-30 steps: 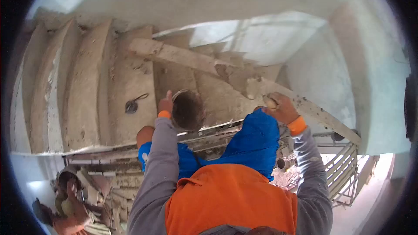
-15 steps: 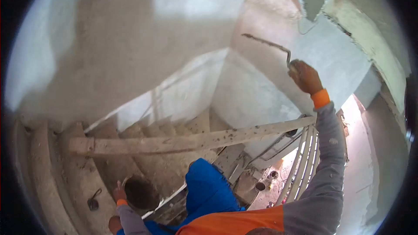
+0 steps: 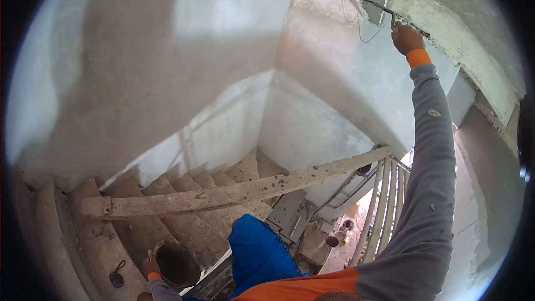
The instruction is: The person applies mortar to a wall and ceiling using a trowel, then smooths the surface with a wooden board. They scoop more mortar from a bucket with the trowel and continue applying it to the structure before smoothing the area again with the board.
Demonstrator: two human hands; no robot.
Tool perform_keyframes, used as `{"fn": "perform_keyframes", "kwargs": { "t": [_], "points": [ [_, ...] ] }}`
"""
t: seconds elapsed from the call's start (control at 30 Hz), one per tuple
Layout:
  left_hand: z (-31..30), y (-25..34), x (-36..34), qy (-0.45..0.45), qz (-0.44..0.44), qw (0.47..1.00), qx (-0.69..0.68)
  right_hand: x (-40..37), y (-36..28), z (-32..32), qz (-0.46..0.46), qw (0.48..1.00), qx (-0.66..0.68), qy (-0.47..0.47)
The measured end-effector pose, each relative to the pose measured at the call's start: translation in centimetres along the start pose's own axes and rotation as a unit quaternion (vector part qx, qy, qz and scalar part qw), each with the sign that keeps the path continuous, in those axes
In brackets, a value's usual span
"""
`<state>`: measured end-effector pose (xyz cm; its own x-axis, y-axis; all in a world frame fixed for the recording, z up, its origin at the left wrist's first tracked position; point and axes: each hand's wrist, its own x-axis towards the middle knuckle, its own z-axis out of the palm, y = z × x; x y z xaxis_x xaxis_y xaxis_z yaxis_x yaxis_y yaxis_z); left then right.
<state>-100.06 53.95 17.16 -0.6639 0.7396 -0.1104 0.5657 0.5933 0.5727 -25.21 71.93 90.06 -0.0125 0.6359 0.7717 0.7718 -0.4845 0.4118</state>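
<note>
Right hand (image 3: 408, 39) raised high, arm stretched out, clenched round handle of trowel (image 3: 372, 4); blade seen nearly edge-on, up near the rough grey plaster edge overhead. Thin wire (image 3: 369, 40) hangs just below the blade, near right hand. Left hand (image 3: 150, 266) low, at the rim of bucket (image 3: 177, 265), index finger sticking out; can't tell if the other fingers grip the rim. Bucket dark inside, contents unclear. Small dark object with a loop (image 3: 116, 277) on the step beside left hand, on the side away from bucket. Long wooden plank (image 3: 223, 196) slants between the hands, above left hand and well below right. Slatted frame (image 3: 384, 206) below right hand, by the sleeve.
</note>
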Motion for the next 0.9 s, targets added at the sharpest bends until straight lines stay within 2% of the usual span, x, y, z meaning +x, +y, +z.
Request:
{"fn": "perform_keyframes", "kwargs": {
  "t": [0.03,0.1,0.17,0.27,0.37,0.43,0.47,0.57,0.67,0.77,0.8,0.87,0.9],
  "points": [
    [-0.6,0.5,-0.5,-0.012,0.036,0.999,0.009,0.4,0.2,0.1,0.002,1.000,-0.006,-0.001],
    [-0.5,0.5,-0.7,-0.002,0.034,0.999,0.014,1.2,0.2,0.4,0.014,1.000,-0.012,-0.007],
    [1.0,0.1,-0.3,0.044,-0.039,0.998,0.007,2.1,0.0,0.5,0.020,1.000,-0.013,-0.015],
    [2.0,-0.9,0.3,0.032,-0.056,0.997,-0.038,3.7,-0.5,0.5,0.032,0.999,-0.010,-0.015],
    [2.8,-2.4,1.4,0.037,-0.032,0.999,0.003,5.5,-0.7,1.1,0.071,0.997,0.001,0.008],
    [-0.1,1.3,-1.3,0.034,-0.048,0.998,-0.019,6.2,-0.8,0.1,0.098,0.995,0.013,0.010],
    [-1.8,2.7,-2.3,0.032,-0.054,0.998,-0.025,5.8,-0.7,-0.4,0.089,0.996,-0.001,0.005],
    [0.9,-1.1,0.7,0.017,-0.132,0.991,-0.018,4.6,1.3,-0.1,0.089,0.996,0.000,0.020],
    [0.9,-1.6,1.3,-0.025,-0.114,0.993,-0.035,1.6,2.4,-0.7,0.063,0.998,-0.015,0.028],
    [-0.5,0.3,0.7,-0.039,-0.064,0.997,-0.020,1.3,3.2,1.8,0.078,0.997,0.001,0.023],
    [0.1,-0.1,1.2,-0.011,-0.066,0.997,-0.024,1.4,2.5,1.5,0.062,0.998,-0.008,-0.007],
    [2.0,-2.1,1.9,0.046,-0.074,0.996,-0.033,2.5,1.6,2.9,0.023,1.000,-0.020,0.002],
    [1.7,-1.9,1.7,0.023,-0.079,0.996,-0.036,3.9,1.4,4.2,0.021,0.999,-0.037,0.012]
  ]
}}
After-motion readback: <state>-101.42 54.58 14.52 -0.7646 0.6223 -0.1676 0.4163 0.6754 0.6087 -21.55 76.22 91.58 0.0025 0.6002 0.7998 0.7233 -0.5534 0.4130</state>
